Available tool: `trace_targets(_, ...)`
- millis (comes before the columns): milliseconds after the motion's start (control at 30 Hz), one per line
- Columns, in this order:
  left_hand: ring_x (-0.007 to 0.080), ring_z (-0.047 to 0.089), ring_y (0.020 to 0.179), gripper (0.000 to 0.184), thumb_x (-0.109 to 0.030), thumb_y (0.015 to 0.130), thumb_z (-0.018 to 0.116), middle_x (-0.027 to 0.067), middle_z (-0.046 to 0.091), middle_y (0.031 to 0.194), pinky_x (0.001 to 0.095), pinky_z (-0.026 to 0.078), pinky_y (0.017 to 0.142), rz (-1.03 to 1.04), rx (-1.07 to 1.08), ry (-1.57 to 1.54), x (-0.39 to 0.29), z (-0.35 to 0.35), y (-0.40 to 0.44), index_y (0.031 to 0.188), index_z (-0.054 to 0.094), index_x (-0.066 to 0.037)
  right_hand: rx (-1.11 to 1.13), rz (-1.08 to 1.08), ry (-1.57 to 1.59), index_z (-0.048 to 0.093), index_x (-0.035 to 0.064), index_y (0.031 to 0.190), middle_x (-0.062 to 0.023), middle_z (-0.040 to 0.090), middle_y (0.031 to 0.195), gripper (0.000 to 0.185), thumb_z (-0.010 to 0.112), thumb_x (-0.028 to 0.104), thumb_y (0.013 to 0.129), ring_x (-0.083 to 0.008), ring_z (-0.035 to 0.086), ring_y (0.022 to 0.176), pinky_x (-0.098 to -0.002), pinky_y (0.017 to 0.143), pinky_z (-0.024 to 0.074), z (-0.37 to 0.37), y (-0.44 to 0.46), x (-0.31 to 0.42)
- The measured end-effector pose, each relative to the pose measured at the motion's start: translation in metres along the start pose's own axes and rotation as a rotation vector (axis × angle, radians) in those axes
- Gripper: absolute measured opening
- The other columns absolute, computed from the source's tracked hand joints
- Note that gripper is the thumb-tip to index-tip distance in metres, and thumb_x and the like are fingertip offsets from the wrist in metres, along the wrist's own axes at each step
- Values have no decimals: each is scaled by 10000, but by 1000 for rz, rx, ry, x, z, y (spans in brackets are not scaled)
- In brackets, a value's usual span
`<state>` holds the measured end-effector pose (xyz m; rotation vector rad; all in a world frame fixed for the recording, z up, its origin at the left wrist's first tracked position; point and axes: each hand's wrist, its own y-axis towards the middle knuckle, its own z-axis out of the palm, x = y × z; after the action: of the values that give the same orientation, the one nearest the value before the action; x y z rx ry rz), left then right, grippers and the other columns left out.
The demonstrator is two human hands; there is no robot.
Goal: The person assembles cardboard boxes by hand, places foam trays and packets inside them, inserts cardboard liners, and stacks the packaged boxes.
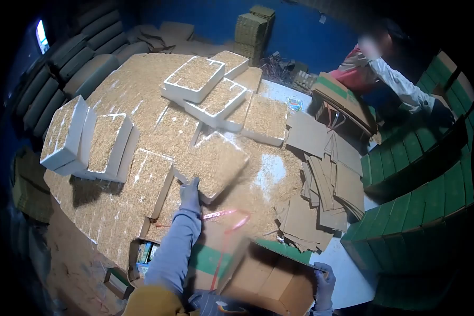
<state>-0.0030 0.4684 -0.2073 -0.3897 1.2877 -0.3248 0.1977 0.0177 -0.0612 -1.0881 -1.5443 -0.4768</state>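
My left hand (pixel 190 194), in a grey glove, grips the near left edge of a shallow white tray (pixel 214 160) filled with tan, grain-like flakes. The tray sits askew among similar filled trays. My right hand (pixel 325 283), also gloved, is closed on the upper right edge of an open cardboard box (pixel 268 271) in front of me. The inside of that box shows plain brown cardboard. A brown box panel with a green band (pixel 208 256) lies left of it, with pink tape (pixel 231 221) across it.
Stacked flake-filled trays (pixel 195 79) stand at the back, others (pixel 108 142) at left. Flat cardboard pieces (pixel 321 179) lie at right beside rows of green boxes (pixel 405 221). Another person (pixel 363 71) reaches toward boxes at the far right. A small box with packets (pixel 145 255) stands near my left arm.
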Motion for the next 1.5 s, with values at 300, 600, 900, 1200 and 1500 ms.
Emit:
trace_targets(300,290,416,1316,1009,-106,871,725,218,368,1487,331,341,1100,218,50,433,-95,17,-30,1573,1,-92,59,-119,-59,633,-28,1068,-78,653,984,221,581,1,855,-146,607,921,-263,849,489,-6,9,-12)
trace_targets(600,335,614,1152,501,-289,993,550,190,567,1331,484,516,988,-88,333,-204,-192,-169,-98,1410,415,-46,87,-182,-52,641,-6,1026,-58,645,932,162,632,46,873,-124,593,855,-261,780,487,-7,5,-4)
trace_targets(900,294,623,1122,468,-283,988,562,159,593,1276,422,534,964,-432,731,-135,-136,-8,-263,1376,458,-43,434,-767,-406,586,30,1187,-171,662,977,248,515,165,991,-386,634,860,-393,827,510,-12,114,-55)
trace_targets(1200,286,556,1216,715,-164,953,556,171,462,1421,429,517,980,-357,858,150,-59,-29,-309,1554,170,-129,545,-770,-613,576,28,1217,-205,659,1017,278,495,178,998,-402,638,920,-386,860,506,-17,77,6)
trace_targets(1500,190,388,1339,807,-89,906,614,134,374,1514,310,323,1104,-26,776,651,-34,-55,-300,1571,156,-92,589,42,-190,685,-19,1053,-200,674,858,620,469,557,983,-270,643,802,-338,745,510,-3,90,-6)
